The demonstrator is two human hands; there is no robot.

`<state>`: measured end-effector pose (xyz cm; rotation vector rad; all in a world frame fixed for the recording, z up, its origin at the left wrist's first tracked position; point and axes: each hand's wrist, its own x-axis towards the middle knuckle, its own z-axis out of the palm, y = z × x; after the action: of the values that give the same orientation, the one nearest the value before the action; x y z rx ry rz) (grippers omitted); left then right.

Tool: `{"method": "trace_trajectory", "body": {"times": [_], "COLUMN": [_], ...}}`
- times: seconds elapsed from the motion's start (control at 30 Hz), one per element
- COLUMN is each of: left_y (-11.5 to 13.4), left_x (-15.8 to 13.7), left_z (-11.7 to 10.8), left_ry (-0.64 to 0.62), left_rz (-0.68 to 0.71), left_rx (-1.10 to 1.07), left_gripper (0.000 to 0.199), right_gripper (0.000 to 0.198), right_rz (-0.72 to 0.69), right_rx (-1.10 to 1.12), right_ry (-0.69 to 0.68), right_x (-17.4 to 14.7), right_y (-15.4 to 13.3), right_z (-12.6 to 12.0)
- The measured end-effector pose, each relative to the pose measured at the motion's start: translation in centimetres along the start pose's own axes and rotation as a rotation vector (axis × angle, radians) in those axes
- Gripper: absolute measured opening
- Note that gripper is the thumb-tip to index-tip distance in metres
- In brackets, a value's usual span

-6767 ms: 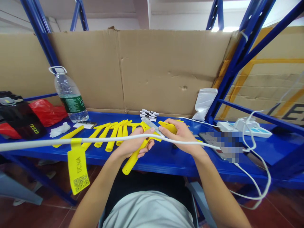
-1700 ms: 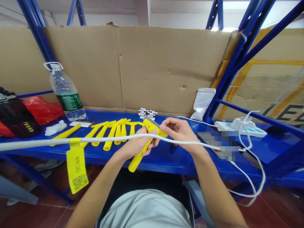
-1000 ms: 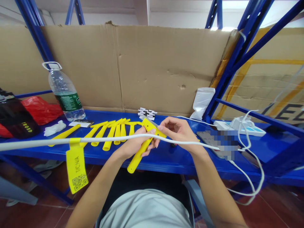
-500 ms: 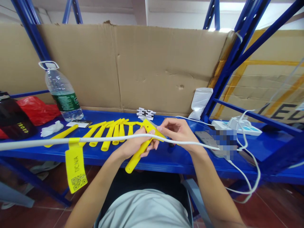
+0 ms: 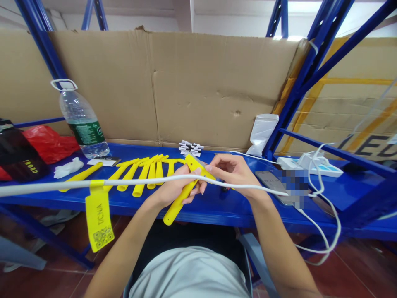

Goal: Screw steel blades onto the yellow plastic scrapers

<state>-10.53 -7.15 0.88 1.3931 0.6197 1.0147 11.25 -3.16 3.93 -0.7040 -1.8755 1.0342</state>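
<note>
My left hand [image 5: 178, 188] is closed around a yellow plastic scraper [image 5: 178, 207], whose round handle slants down toward me and whose flat, holed head points up and away. At that head, my right hand [image 5: 231, 171] is closed in a pinch on a thin grey blade [image 5: 201, 161] lying along its far edge. How far the blade sits in the head cannot be made out. Several more yellow scrapers [image 5: 138, 189] lie in a row on the blue table [image 5: 214, 207], left of my hands. A white cable [image 5: 124, 182] crosses in front of both hands.
Behind the scrapers sits a small pile of black-and-white pieces [image 5: 190, 148]. A water bottle [image 5: 83, 124], red bag [image 5: 48, 142] and crumpled tissue [image 5: 68, 167] stand left. On the right are a phone [image 5: 273, 188], power strip [image 5: 325, 165] and white pouch [image 5: 263, 132]. Cardboard [image 5: 198, 91] walls the back.
The scraper's head has tilted and shifted slightly in my left hand. My right hand keeps its pinch at the head's edge, almost in the same place.
</note>
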Motion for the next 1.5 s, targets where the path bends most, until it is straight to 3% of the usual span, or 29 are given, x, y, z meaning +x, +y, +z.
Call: {"method": "trace_trajectory", "body": {"times": [0.97, 1.1, 1.2, 1.37, 1.5], "left_y": [-0.2, -0.2, 0.0, 0.5, 0.7], "left_x": [0.2, 0.1, 0.1, 0.4, 0.6], "left_z": [-0.5, -0.4, -0.1, 0.8, 1.1], "left_ry": [-0.004, 0.008, 0.039, 0.192, 0.282], "left_rz": [0.036, 0.054, 0.046, 0.097, 0.130], "left_rx": [0.012, 0.039, 0.091, 0.210, 0.279], "left_gripper": [0.039, 0.039, 0.040, 0.045, 0.046], "right_gripper": [0.049, 0.044, 0.045, 0.050, 0.051], "right_rz": [-0.028, -0.019, -0.021, -0.044, -0.048], "right_rx": [-0.059, -0.089, -0.104, -0.106, -0.131], "right_ry": [-0.007, -0.071, -0.107, 0.052, 0.065], "right_x": [0.1, 0.1, 0.0, -0.1, 0.1], "right_y": [0.2, 0.1, 0.1, 0.1, 0.2], "right_z": [-0.2, -0.1, 0.0, -0.1, 0.0]}}
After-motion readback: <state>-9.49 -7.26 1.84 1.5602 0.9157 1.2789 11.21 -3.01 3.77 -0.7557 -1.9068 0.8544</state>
